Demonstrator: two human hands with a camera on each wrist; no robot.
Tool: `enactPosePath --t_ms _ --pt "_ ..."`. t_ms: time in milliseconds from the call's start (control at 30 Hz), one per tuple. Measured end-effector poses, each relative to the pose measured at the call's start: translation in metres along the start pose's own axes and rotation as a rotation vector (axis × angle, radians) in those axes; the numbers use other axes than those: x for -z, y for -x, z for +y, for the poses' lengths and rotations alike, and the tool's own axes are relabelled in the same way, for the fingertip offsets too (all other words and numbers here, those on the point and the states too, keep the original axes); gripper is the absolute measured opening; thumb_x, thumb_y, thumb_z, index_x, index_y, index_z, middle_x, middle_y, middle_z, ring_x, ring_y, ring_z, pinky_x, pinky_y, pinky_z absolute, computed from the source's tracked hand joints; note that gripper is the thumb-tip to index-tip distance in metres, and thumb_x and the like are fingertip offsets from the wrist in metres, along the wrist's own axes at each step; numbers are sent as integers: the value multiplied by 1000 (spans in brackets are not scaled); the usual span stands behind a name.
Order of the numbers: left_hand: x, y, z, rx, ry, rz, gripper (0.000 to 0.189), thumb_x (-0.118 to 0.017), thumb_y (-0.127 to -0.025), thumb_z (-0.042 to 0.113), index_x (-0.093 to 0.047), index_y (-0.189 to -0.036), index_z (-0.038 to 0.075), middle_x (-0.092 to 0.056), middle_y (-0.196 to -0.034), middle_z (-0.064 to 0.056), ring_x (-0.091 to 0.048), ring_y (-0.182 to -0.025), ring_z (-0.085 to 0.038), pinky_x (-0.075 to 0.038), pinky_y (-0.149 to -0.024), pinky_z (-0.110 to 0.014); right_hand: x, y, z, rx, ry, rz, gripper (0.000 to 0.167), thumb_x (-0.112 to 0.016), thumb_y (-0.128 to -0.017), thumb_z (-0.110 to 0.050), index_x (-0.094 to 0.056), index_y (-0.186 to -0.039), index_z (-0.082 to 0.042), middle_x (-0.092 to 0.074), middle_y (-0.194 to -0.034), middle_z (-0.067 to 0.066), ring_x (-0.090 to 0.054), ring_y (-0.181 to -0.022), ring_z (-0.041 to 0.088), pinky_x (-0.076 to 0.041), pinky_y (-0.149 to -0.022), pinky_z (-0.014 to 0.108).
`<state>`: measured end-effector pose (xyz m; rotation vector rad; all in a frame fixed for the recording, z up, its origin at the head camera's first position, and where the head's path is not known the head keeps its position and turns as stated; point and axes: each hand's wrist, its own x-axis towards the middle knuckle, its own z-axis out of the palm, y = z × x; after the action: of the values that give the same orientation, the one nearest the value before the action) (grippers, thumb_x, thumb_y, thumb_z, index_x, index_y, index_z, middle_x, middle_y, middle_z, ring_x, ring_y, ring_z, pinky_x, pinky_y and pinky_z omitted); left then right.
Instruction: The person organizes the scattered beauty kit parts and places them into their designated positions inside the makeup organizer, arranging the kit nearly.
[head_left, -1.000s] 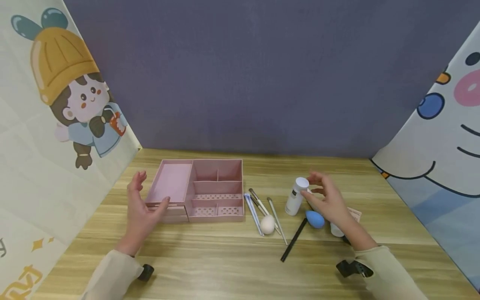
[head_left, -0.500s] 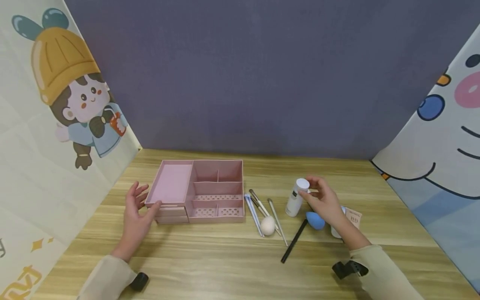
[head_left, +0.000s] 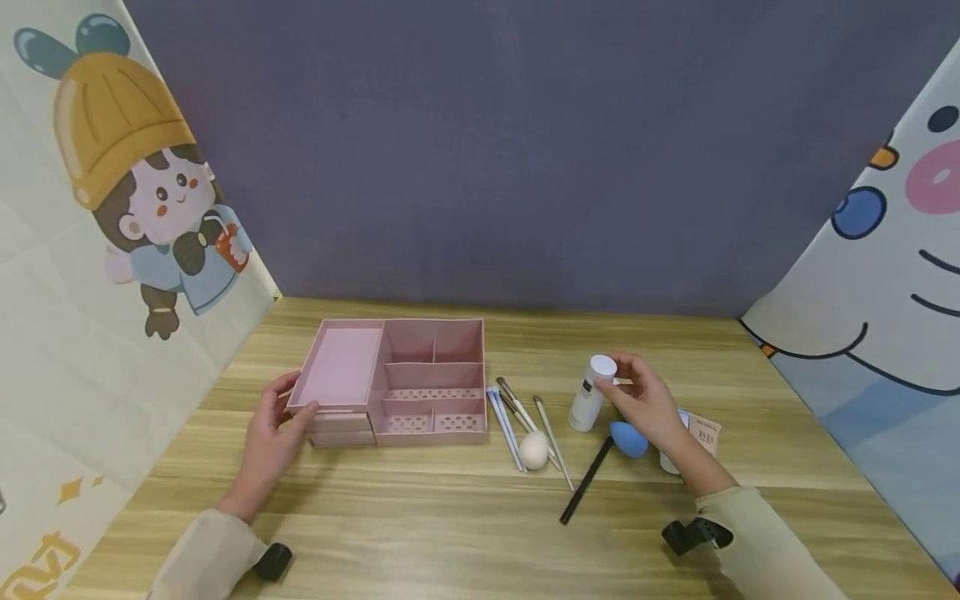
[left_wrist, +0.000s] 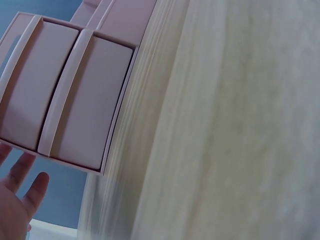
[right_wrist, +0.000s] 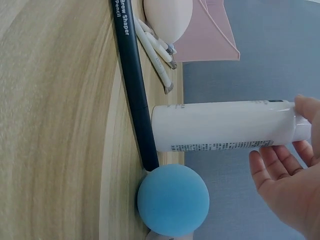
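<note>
A white bottle [head_left: 587, 398] with a white cap stands on the table, leaning slightly. My right hand [head_left: 647, 404] holds it near the cap, the thumb in front and the fingers behind; the right wrist view shows fine print along the bottle [right_wrist: 225, 125]. At the left stands a pink desktop organizer [head_left: 431, 379] with open compartments and two drawers [left_wrist: 90, 95]. My left hand [head_left: 273, 437] holds its front left corner, thumb at the top front edge and fingers along the left side. Some left fingers are hidden behind the organizer.
Between organizer and bottle lie several makeup brushes [head_left: 551, 442] and a cream makeup sponge [head_left: 534, 450]. A black brow pencil [head_left: 587, 481] and a blue makeup sponge [head_left: 628, 439] lie before the bottle. A beige packet [head_left: 705, 433] is partly behind my right forearm.
My left hand has come down and its fingers have closed in on the organizer's corner. My right fingers have settled around the bottle's top; the bottle stays in place.
</note>
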<state>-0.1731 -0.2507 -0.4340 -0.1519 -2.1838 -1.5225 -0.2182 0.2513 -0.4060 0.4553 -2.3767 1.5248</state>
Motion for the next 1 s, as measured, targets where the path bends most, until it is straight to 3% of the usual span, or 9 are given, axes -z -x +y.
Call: enactPosePath --t_ms 300,467,700,867,1000 --pt "3 0 2 30 -31 -22 49 -61 -97 2 -41 -141 -6 -46 -138 -23 -48 -107 17 -38 -84 -9 2 0 -5 -11 -3 -6 36 -66 -95 -3 -53 -126 9 -59 -114 19 -54 -100 -2 -49 -80 15" --pt "4 1 3 37 -33 -26 49 -61 -97 2 -41 -141 -7 -46 -137 -21 -47 -107 16 -38 -83 -10 4 -1 -9 20 64 -11 36 -69 -93 -3 -57 -125 7 -62 -116 21 -54 -100 -3 -49 -79 14" --pt "5 1 4 60 -33 -37 51 -62 -97 4 -41 -143 -4 -46 -138 -21 -47 -108 15 -37 -83 -10 5 -6 -13 85 175 -34 33 -70 -93 -5 -60 -122 6 -65 -112 18 -59 -101 10 -52 -80 19" --pt "6 -1 4 80 -43 -54 53 -63 -97 7 -40 -145 -2 -46 -141 -22 -47 -108 13 -37 -84 -10 8 -14 -22 112 183 -63 32 -67 -94 -3 -58 -123 8 -64 -112 21 -60 -101 15 -51 -80 17" --pt "7 -1 4 85 -49 -58 53 -63 -98 8 -40 -145 -1 -46 -141 -22 -47 -108 13 -37 -84 -10 9 -24 -32 115 173 -82 34 -67 -94 -2 -57 -124 11 -61 -114 23 -60 -104 26 -50 -82 17"
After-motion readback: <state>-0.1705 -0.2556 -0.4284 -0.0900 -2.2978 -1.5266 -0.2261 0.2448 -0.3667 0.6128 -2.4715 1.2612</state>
